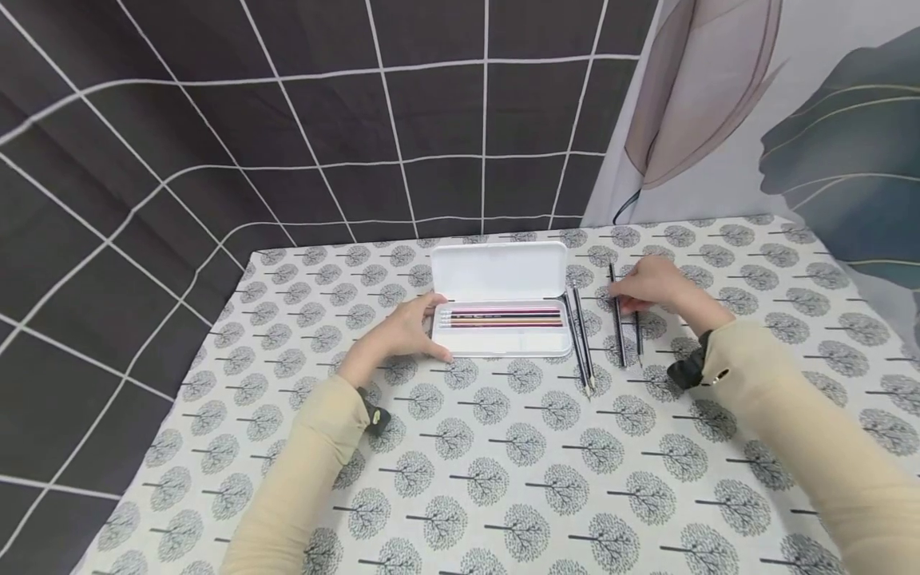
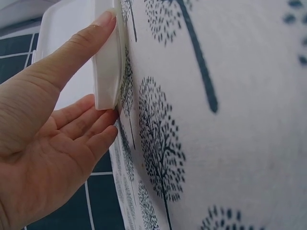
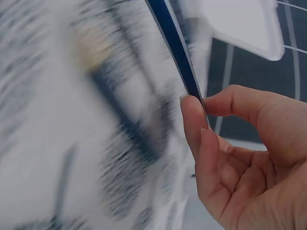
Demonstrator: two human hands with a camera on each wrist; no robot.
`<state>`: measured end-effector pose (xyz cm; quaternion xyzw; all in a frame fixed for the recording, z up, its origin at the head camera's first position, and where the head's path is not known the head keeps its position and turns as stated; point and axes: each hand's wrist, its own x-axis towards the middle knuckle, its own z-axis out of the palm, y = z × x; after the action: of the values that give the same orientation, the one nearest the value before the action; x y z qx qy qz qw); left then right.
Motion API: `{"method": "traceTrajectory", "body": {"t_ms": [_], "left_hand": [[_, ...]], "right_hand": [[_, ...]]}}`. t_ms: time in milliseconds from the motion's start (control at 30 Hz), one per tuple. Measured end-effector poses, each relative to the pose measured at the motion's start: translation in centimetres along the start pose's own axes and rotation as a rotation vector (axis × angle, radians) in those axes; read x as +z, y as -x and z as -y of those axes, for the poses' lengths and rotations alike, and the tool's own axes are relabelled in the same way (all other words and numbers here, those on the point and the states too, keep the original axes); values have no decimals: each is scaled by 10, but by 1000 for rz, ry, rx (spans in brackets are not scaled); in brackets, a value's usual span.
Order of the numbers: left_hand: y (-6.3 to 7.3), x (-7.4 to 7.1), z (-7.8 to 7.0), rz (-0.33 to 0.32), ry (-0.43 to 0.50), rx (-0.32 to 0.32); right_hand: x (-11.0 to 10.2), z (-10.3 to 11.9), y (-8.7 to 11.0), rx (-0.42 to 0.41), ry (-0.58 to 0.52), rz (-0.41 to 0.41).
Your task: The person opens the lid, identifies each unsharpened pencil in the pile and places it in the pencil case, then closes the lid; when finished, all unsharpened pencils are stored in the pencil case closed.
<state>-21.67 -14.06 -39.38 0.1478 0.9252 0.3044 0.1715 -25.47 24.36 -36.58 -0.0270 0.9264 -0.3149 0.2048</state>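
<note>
A white pencil case (image 1: 503,351) lies with its lid raised at the back, holding a row of several coloured pencils (image 1: 503,318). At its left end my left hand (image 1: 410,327) grips it, thumb along the front wall and fingers at the end. My right hand (image 1: 650,283), right of the case, pinches a dark pencil (image 1: 618,327) between thumb and fingertips; the right wrist view shows its dark blue shaft (image 3: 178,48) slanting upward. Below that hand another dark pencil (image 1: 639,339) lies on the cloth, blurred in the right wrist view.
Two dark pencils (image 1: 580,343) lie side by side against the case's right end, pale tips toward me. A tree-print cloth (image 1: 489,479) covers the table. Behind it hang a dark grid-patterned curtain (image 1: 438,120) and a leaf-patterned one (image 1: 719,104).
</note>
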Motion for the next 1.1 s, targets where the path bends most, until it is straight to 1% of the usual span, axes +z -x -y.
{"method": "traceTrajectory", "body": {"t_ms": [33,100,233,300,433,500,567,667,733,833,900,1000,1100], "left_hand": [[0,0,0,-2,-2,2],[0,-1,1,-7,-6,5],[0,0,0,-11,1,9],[0,0,0,-11,9,16],[1,0,0,-7,9,30],[1,0,1,-5,3,29],[1,0,2,-3,9,27],[2,1,3,0,39,21],[3,0,4,3,66,14],[5,0,6,10,113,-7],[6,-1,7,13,144,-8],[7,-3,7,24,183,14],[6,-4,4,42,204,32]], "right_hand": [[-2,4,-2,2,-26,1],[-5,14,-4,-7,-56,-22],[-8,34,-6,-51,-73,-121],[-5,43,-9,-98,-111,-179],[5,55,-17,-237,-182,-277],[12,59,-20,-311,-185,-313],[17,64,-23,-384,-175,-330],[23,71,-24,-498,-110,-327],[28,77,-23,-570,-56,-308],[39,87,-21,-665,63,-255],[49,94,-21,-721,155,-213],[64,102,-23,-760,290,-171],[75,106,-25,-756,386,-142]]}}
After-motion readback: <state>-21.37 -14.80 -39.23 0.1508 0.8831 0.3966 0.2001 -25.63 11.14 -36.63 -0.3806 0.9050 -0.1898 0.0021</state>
